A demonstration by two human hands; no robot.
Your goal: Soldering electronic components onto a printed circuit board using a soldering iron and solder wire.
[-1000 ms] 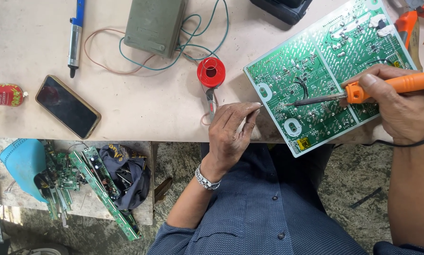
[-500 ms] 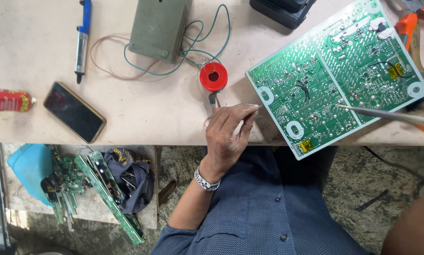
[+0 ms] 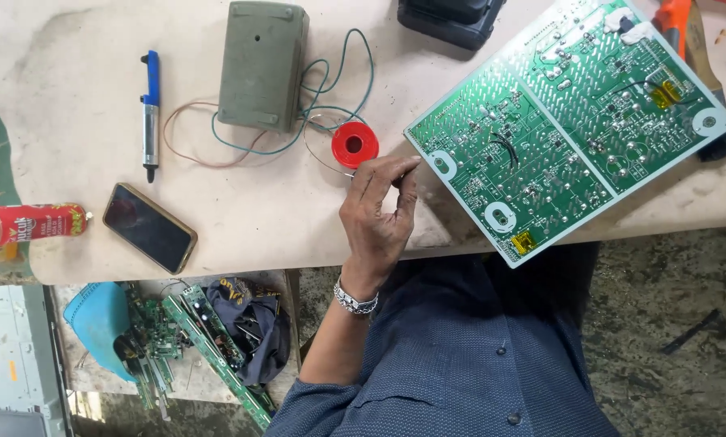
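Note:
A large green circuit board (image 3: 565,121) lies tilted, solder side up, on the beige worktable (image 3: 258,202) at the right. My left hand (image 3: 379,214) rests at the table's front edge, thumb and fingertips pinched together just beside the board's left corner. A thin solder wire leads to the fingers from the red solder spool (image 3: 355,146) right behind the hand. My right hand is out of view, and no soldering iron shows over the board.
A grey box (image 3: 262,65) with green and brown leads, a blue desoldering pump (image 3: 150,113), a phone (image 3: 148,226), a red bottle (image 3: 23,225) and a black device (image 3: 452,20) sit on the table. An orange tool (image 3: 674,16) lies top right. Spare boards (image 3: 193,340) lie on a lower shelf.
My right hand has carried the orange-handled soldering iron off the board to the right and out of view. My left hand stays pinched near the board's corner.

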